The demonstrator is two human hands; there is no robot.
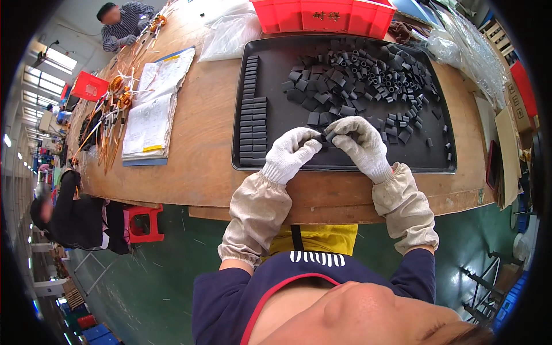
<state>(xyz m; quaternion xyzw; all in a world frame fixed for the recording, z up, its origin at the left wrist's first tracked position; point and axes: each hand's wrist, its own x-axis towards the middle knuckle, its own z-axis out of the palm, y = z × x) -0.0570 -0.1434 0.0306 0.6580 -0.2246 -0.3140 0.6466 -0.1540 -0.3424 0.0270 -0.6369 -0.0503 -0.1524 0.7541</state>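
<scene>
A small black piece (324, 138) is pinched by gloved left hand (292, 154) and right hand (363, 148), fingertips nearly meeting, apparently for steadiness; loose black tube pieces (376, 64) are spread beyond both, within reach, stacked black rows (253, 131) being kept leftward, seemingly unmixed.

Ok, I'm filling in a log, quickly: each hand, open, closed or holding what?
Left hand: fingers curled in; whether it grips anything cannot be told.
Right hand: closed, seemingly pinching a small black piece.
</scene>
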